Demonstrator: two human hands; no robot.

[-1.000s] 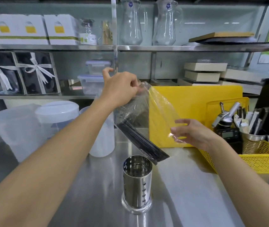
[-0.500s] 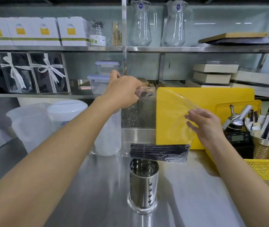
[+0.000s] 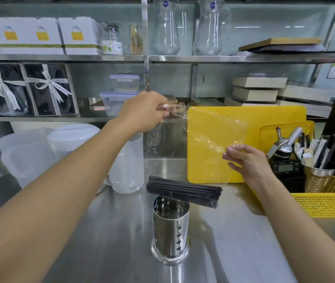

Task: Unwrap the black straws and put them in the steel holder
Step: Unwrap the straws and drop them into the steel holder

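Observation:
A bundle of black straws (image 3: pixel 183 190) lies level across the rim of the perforated steel holder (image 3: pixel 170 227), which stands upright on the steel counter (image 3: pixel 234 242). Both hands hold a clear plastic wrapper (image 3: pixel 213 137) stretched above the straws. My left hand (image 3: pixel 144 115) pinches its upper left end near the shelf. My right hand (image 3: pixel 246 158) grips its right end, in front of the yellow cutting board. I cannot tell whether the bottom of the wrapper still surrounds the straws.
A yellow cutting board (image 3: pixel 264 119) leans behind. A yellow basket (image 3: pixel 326 199) with utensils and a black scale (image 3: pixel 287 168) sit at right. White plastic jugs (image 3: pixel 127 166) and containers (image 3: pixel 29 152) stand at left. Shelves hold boxes and glass pitchers.
The straws have dropped from hanging tilted in the wrapper to lying level across the holder's rim. My right hand pulled the wrapper out to the right; my left hand stayed raised.

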